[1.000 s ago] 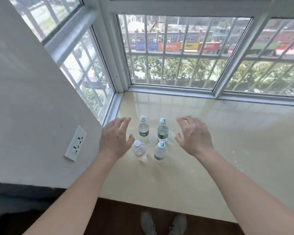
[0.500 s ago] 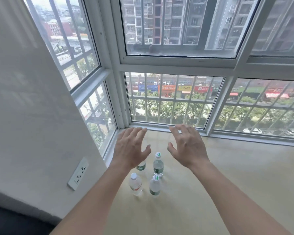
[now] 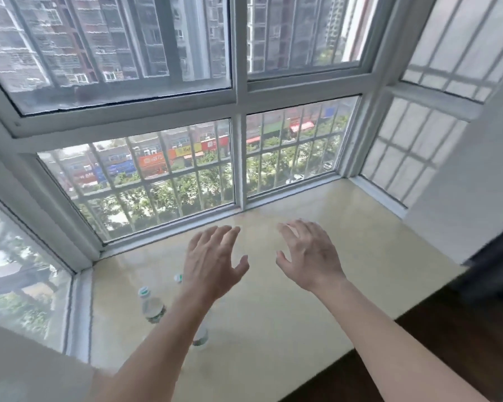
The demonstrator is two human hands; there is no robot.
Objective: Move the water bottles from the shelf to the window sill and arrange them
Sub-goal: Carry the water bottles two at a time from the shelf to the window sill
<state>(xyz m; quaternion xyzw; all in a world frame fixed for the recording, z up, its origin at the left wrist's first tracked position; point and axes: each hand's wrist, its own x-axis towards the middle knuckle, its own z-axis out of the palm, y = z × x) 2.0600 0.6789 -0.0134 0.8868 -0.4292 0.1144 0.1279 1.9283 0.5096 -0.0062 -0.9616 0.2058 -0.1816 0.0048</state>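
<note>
Small clear water bottles with green-and-white caps stand on the beige window sill (image 3: 273, 329) near its left end. One bottle (image 3: 151, 306) shows whole. A second bottle (image 3: 201, 338) peeks out under my left forearm, and only the cap of a third (image 3: 178, 277) shows beside my wrist. My left hand (image 3: 215, 262) hovers above and to the right of them, fingers spread, holding nothing. My right hand (image 3: 308, 253) hangs open over the bare middle of the sill, also holding nothing.
Barred windows (image 3: 163, 181) wall the sill at the back and on both sides. A white wall (image 3: 462, 198) closes the right end. Dark wooden floor (image 3: 447, 343) lies below the sill's front edge at the right.
The view has swung up and to the right, so the bottles now sit low left under my left arm. Both open hands have drifted away from the bottle group toward the sill's middle.
</note>
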